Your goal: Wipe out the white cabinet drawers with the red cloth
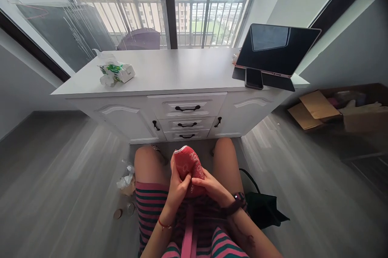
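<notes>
Above my lap, between my knees, both hands grip a red patterned cloth piece [185, 161] with a white edge at its top; it looks like a small pouch or slipper, though I cannot tell which. My left hand [178, 183] is closed on its left side, thumb pressed on the front. On the lower right side, my right hand [212, 187] pinches the same red cloth piece with thumb and fingers. Its lower end is partly covered by my hands.
Ahead stands a white cabinet [182, 68] bearing a tissue pack [121, 72], a tablet [275, 49] and a phone [254, 79]. An open cardboard box [360, 116] lies right. On the floor are a dark green bag [263, 209], a plastic bag [125, 179] and a round lid [118, 213].
</notes>
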A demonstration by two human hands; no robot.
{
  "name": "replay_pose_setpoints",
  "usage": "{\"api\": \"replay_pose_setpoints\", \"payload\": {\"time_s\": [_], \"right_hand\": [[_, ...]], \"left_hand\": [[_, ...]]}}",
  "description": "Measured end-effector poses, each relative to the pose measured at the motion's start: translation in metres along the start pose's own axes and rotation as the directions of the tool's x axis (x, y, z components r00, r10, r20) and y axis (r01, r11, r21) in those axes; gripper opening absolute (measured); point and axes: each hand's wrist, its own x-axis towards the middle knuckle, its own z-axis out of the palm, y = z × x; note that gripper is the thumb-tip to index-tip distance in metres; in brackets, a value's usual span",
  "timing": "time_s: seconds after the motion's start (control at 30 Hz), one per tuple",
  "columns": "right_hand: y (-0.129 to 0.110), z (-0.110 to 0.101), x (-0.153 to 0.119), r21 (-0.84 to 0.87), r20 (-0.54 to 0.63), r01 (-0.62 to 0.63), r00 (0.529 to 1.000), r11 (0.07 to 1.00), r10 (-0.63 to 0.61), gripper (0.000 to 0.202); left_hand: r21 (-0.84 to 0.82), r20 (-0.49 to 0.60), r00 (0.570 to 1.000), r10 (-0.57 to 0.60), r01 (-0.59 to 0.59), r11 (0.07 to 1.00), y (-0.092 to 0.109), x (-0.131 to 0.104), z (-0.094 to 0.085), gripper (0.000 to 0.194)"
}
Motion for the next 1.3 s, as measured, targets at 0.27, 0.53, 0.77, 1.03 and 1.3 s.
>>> {"api": "replay_pose_setpoints", "payload": {"time_s": [0.27, 0.53, 0.77, 1.03, 1.3], "right_hand": [[0.004, -0.003, 0.016, 0.090, -0.170, 0.076, 0.984, 0.993, -0.060, 0.056], [0.010, -0.012, 0.019, 0.081, -0.080, 0.038, 0.996, 0.996, -0.032, 0.043], [0.010, -0.026, 0.034, -0.198, -0.062, 0.020, 0.998, 0.980, -0.032, 0.045], [-0.012, -0.066, 0.066, -0.127, -0.115, -0.020, 0.993, 0.992, 0.006, 0.038], [-0.060, -0.150, 0.119, 0.131, -0.526, 0.005, 0.848, 0.991, 0.065, 0.031]], "left_hand": [[-0.406, 0.086, 0.949, -0.303, 0.311, 0.859, -0.004, 0.011, -0.002, 0.052], [-0.475, 0.105, 0.824, -0.556, 0.533, 0.700, -0.007, 0.022, -0.003, 0.030], [-0.438, 0.018, 0.850, -0.526, 0.480, 0.760, -0.029, 0.035, 0.000, 0.038], [-0.213, 0.082, 0.892, -0.445, 0.452, 0.866, -0.043, 0.083, -0.001, 0.044], [-0.344, -0.028, 0.792, -0.610, 0.565, 0.750, -0.064, 0.200, 0.030, 0.018]]}}
